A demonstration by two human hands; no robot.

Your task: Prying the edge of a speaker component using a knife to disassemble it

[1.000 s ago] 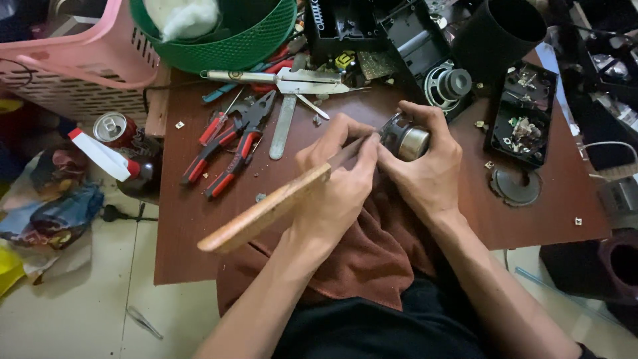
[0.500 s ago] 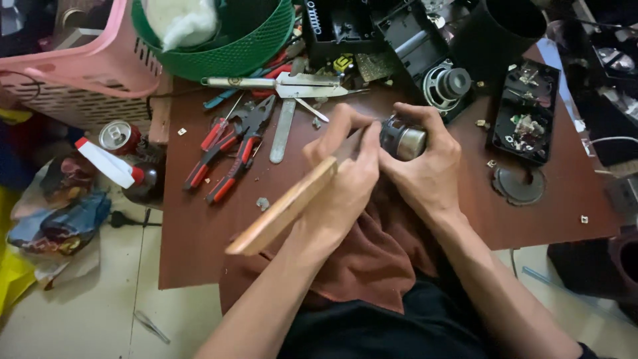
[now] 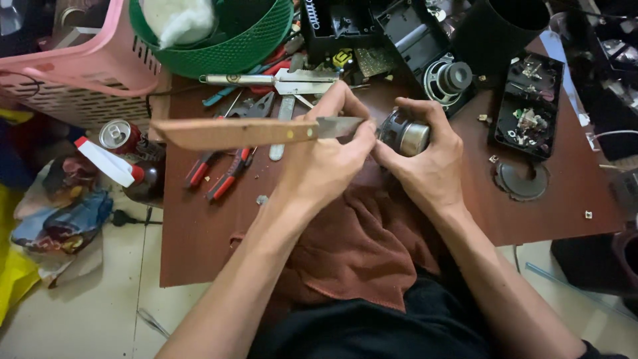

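Gripping knife [image 3: 252, 132], left hand [image 3: 325, 156]; right hand [image 3: 428, 163] clasping speaker [image 3: 403, 135]; red-capped tube [image 3: 106, 161] left.

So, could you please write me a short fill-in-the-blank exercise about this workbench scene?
1. The left hand holds a knife with a ____ handle.
2. The right hand grips a small speaker; the knife's ____ points at it.
3. The basket holding white stuffing is ____.
4. The pliers on the table have ____ handles.

Missing words: wooden; blade; green; red
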